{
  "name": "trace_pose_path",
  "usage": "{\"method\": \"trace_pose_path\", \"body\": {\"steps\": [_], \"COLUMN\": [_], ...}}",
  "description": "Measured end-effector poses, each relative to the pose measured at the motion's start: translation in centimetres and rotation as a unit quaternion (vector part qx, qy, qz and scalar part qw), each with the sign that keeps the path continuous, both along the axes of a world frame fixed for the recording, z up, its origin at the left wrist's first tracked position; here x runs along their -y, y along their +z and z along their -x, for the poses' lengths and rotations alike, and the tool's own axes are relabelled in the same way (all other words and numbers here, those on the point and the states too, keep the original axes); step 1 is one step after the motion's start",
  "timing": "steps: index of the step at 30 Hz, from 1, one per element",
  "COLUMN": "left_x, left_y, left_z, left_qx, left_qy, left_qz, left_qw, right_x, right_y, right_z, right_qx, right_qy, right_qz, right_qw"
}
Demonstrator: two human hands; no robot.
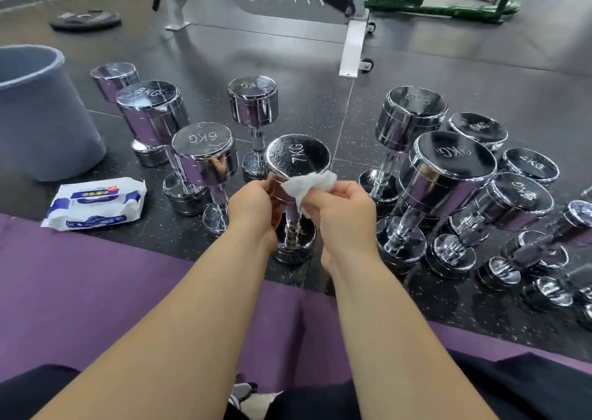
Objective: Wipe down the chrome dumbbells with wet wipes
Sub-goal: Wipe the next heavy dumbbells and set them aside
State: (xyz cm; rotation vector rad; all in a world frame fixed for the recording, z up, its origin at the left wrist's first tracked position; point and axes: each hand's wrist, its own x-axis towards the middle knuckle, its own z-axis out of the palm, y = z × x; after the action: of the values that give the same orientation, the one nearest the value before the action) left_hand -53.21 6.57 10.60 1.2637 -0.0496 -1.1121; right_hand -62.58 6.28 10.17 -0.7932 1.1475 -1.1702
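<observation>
A chrome dumbbell marked 7KG (296, 157) stands upright on the dark rubber floor in front of me. My left hand (253, 209) grips the side of its upper head. My right hand (339, 214) holds a crumpled white wet wipe (312, 184) against the near edge of that head. Several more chrome dumbbells stand upright to the left, one marked 6KG (203, 150) the nearest. Several others crowd the right side, a large one (448, 166) closest.
A pack of wet wipes (96, 206) lies on the floor at left, beside a grey bin (41, 115). A purple mat (128, 291) runs under my arms. A white weight bench (352, 44) and a green frame (448, 0) stand farther back.
</observation>
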Motion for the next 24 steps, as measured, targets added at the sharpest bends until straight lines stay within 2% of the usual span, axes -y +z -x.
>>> {"method": "trace_pose_path", "body": {"steps": [4, 6, 9, 15, 19, 24], "left_x": [0.4, 0.6, 0.6, 0.9, 1.3, 1.1], "left_y": [-0.5, -0.7, -0.7, -1.0, -1.4, -1.2], "left_z": [0.0, -0.2, 0.0, -0.7, -0.5, -0.2], "left_qx": [0.009, 0.001, 0.024, -0.03, -0.042, -0.036], "left_qy": [-0.002, -0.017, -0.042, -0.015, -0.01, 0.006], "left_qz": [-0.016, -0.004, 0.003, 0.002, -0.002, -0.008], "left_qw": [1.0, 1.0, 0.999, 0.999, 0.999, 0.999], "right_x": [0.3, -0.8, -1.9, 0.3, -0.8, 1.7], "right_y": [-0.5, -1.0, -0.8, 0.5, -0.5, -0.9], "right_z": [-0.2, -1.2, -2.1, -1.3, -1.9, -1.1], "right_qx": [0.019, 0.046, 0.038, 0.086, -0.01, -0.032], "right_qy": [-0.034, 0.009, 0.041, -0.046, -0.049, -0.087], "right_qz": [0.012, 0.026, 0.031, 0.04, 0.042, 0.015], "right_qw": [0.999, 0.999, 0.998, 0.994, 0.998, 0.996]}}
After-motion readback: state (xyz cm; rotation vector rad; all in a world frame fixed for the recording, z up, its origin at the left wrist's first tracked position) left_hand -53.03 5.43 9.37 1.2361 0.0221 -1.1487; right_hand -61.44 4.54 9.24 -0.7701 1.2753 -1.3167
